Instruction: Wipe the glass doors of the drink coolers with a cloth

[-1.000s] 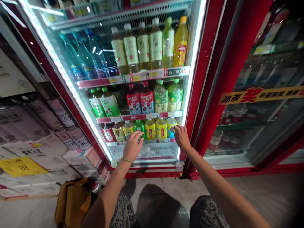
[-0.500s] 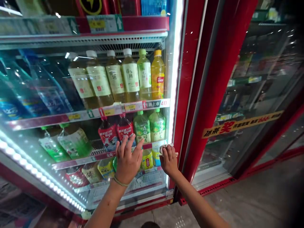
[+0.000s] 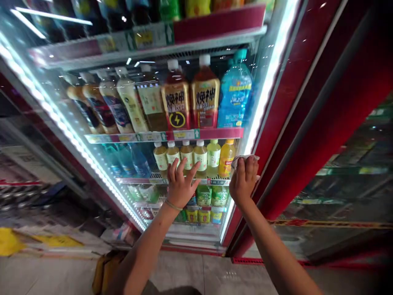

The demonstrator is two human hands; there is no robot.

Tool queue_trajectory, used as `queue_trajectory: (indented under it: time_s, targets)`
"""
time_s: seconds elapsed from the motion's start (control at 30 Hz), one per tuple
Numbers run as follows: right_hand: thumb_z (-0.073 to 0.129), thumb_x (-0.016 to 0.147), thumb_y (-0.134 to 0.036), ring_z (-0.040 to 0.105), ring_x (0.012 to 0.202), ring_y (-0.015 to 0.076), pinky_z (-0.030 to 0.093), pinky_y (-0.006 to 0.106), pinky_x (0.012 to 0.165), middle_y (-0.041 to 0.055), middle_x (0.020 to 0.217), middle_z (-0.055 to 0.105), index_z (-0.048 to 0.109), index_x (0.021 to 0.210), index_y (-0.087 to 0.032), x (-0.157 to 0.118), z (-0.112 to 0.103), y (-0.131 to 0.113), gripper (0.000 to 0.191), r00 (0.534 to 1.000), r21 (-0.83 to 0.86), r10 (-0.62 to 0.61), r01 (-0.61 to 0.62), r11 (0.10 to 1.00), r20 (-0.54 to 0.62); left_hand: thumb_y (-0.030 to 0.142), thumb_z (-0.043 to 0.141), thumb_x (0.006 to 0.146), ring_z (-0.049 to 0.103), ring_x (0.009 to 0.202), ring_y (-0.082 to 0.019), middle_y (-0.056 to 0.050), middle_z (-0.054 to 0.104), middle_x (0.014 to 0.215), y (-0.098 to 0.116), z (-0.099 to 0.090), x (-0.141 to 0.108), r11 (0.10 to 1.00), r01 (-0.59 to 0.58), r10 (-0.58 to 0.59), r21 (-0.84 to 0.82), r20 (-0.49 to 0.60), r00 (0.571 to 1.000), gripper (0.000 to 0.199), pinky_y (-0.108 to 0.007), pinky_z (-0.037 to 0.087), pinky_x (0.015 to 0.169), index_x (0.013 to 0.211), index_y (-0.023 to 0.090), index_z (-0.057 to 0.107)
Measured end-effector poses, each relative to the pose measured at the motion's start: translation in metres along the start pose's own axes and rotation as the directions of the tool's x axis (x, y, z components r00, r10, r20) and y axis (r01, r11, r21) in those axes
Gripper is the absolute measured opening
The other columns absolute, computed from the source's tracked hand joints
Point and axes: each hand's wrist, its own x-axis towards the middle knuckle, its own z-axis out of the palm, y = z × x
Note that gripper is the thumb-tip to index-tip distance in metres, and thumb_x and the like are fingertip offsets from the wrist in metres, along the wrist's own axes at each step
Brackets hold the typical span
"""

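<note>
My left hand (image 3: 181, 186) has its fingers spread against the glass door (image 3: 187, 229) of a lit drinks cooler, with a thin band on the wrist. Behind those fingers, through the glass, stand white-capped tea bottles (image 3: 200, 157). My right hand (image 3: 245, 180) is closed over a crumpled white cloth (image 3: 245, 157), pressed at the right edge of the door beside the bright light strip. Part of the cloth is hidden under the fingers. Nearest to it inside is a yellow-capped bottle (image 3: 226, 157).
Shelves above hold brown bottles (image 3: 205, 98) and a large blue bottle (image 3: 236, 96). A red door frame (image 3: 307, 159) and another glass-fronted cooler (image 3: 334, 196) stand to the right. Shelves of goods (image 3: 27, 188) line the left, over a grey tiled floor (image 3: 187, 270).
Both hands have moved up the glass, from the lower shelves to the row of tea bottles. The right hand keeps the cloth. The view has tilted, showing more of the upper shelves.
</note>
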Motion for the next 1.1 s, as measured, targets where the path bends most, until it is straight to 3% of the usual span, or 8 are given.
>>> queue_trajectory:
  time_s: [0.17, 0.33, 0.5, 0.67, 0.83, 0.97, 1.03, 1.1]
  targets:
    - [0.044, 0.099, -0.009, 0.052, 0.145, 0.0236, 0.046, 0.048, 0.120, 0.0027, 0.152, 0.060, 0.046, 0.156, -0.039, 0.051, -0.034, 0.008, 0.064, 0.903, 0.235, -0.313, 0.249, 0.940, 0.295, 0.029, 0.078, 0.087, 0.032, 0.154, -0.039, -0.012, 0.047, 0.156, -0.010, -0.046, 0.034, 0.994, 0.098, -0.106, 0.049, 0.206, 0.973, 0.077, -0.065, 0.026, 0.127, 0.154, 0.042, 0.043]
    - [0.036, 0.103, -0.010, 0.024, 0.160, 0.0268, 0.034, 0.057, 0.127, 0.0073, 0.165, 0.044, 0.039, 0.161, -0.028, 0.108, -0.065, 0.026, 0.061, 0.941, 0.205, -0.150, 0.090, 0.975, 0.303, 0.024, 0.074, 0.087, 0.027, 0.158, -0.038, -0.011, 0.038, 0.165, 0.001, -0.073, 0.037, 0.989, 0.134, -0.149, 0.067, 0.320, 0.936, 0.081, -0.063, 0.026, 0.127, 0.158, 0.040, 0.038]
    - [0.034, 0.104, -0.009, 0.032, 0.157, 0.0191, 0.034, 0.049, 0.129, 0.0008, 0.162, 0.049, 0.039, 0.160, -0.035, 0.139, -0.075, 0.033, 0.061, 0.784, 0.368, -0.425, 0.270, 0.890, 0.453, 0.026, 0.070, 0.091, 0.025, 0.158, -0.038, -0.014, 0.034, 0.167, 0.013, -0.090, 0.051, 0.989, 0.139, -0.150, 0.057, 0.374, 0.915, 0.078, -0.062, 0.027, 0.127, 0.160, 0.034, 0.036]
    - [0.036, 0.104, -0.010, 0.024, 0.160, 0.0260, 0.033, 0.059, 0.127, 0.0092, 0.163, 0.047, 0.042, 0.159, -0.025, 0.129, -0.060, 0.010, 0.057, 0.929, 0.216, -0.168, 0.099, 0.971, 0.329, 0.025, 0.064, 0.095, 0.023, 0.160, -0.035, -0.013, 0.033, 0.167, -0.007, -0.097, 0.076, 0.998, 0.038, -0.052, 0.047, 0.352, 0.935, 0.073, -0.060, 0.025, 0.129, 0.161, 0.035, 0.033]
    - [0.039, 0.102, -0.008, 0.039, 0.154, 0.0213, 0.038, 0.050, 0.127, 0.0030, 0.157, 0.054, 0.046, 0.156, -0.033, 0.124, -0.040, -0.026, 0.060, 0.818, 0.358, -0.395, 0.251, 0.899, 0.419, 0.016, 0.060, 0.095, 0.021, 0.160, -0.033, -0.009, 0.032, 0.169, -0.047, -0.096, 0.076, 0.998, -0.039, 0.018, 0.052, 0.352, 0.936, 0.077, -0.061, 0.021, 0.130, 0.162, 0.038, 0.029]
    - [0.038, 0.103, -0.009, 0.026, 0.159, 0.0281, 0.033, 0.060, 0.128, 0.0085, 0.165, 0.043, 0.037, 0.161, -0.026, 0.120, -0.032, -0.035, 0.060, 0.974, 0.200, -0.098, 0.056, 0.978, 0.207, 0.025, 0.071, 0.091, 0.018, 0.161, -0.034, -0.009, 0.031, 0.170, -0.065, -0.083, 0.065, 0.998, -0.067, 0.055, 0.019, 0.370, 0.927, 0.085, -0.061, 0.015, 0.131, 0.163, 0.037, 0.027]
    - [0.038, 0.104, -0.009, 0.027, 0.159, 0.0285, 0.033, 0.060, 0.128, 0.0076, 0.164, 0.044, 0.038, 0.161, -0.028, 0.111, -0.034, -0.033, 0.060, 0.977, 0.203, -0.087, 0.046, 0.978, 0.197, 0.034, 0.078, 0.087, 0.017, 0.161, -0.036, -0.012, 0.030, 0.170, -0.066, -0.075, 0.062, 0.998, -0.060, 0.049, 0.020, 0.359, 0.932, 0.091, -0.064, 0.011, 0.131, 0.163, 0.036, 0.027]
    - [0.041, 0.105, -0.010, 0.036, 0.155, 0.0252, 0.036, 0.055, 0.128, 0.0020, 0.160, 0.050, 0.040, 0.159, -0.034, 0.101, -0.042, -0.026, 0.060, 0.917, 0.310, -0.244, 0.144, 0.940, 0.316, 0.039, 0.080, 0.084, 0.016, 0.161, -0.038, -0.013, 0.030, 0.170, -0.062, -0.068, 0.061, 0.999, -0.045, 0.035, 0.022, 0.340, 0.940, 0.094, -0.066, 0.008, 0.130, 0.163, 0.035, 0.029]
